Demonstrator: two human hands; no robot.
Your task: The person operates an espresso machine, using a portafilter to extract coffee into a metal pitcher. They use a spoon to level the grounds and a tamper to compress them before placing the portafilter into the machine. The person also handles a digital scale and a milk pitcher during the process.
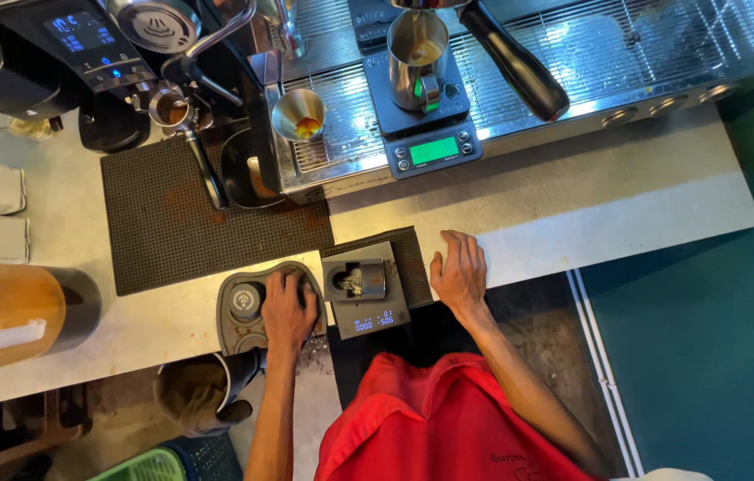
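My left hand (pixel 288 307) is closed over something round on a grey tamping station (pixel 236 330) at the counter's near edge; what it grips is hidden under the fingers. A round tamper (pixel 245 301) stands in the station just left of that hand. My right hand (pixel 460 270) rests flat on the pale counter edge, holding nothing, fingers slightly apart. Between the hands a small grey scale (pixel 375 316) carries a dark dosing cup (pixel 358 279).
A black rubber mat (pixel 172 223) lies beyond the station, with a portafilter (pixel 183 120) under the grinder. The espresso machine's drip tray holds a steel pitcher (pixel 417 53) on a second scale (pixel 433 150) and a small steel cup (pixel 299 114). A knock bin (pixel 192 392) sits below left.
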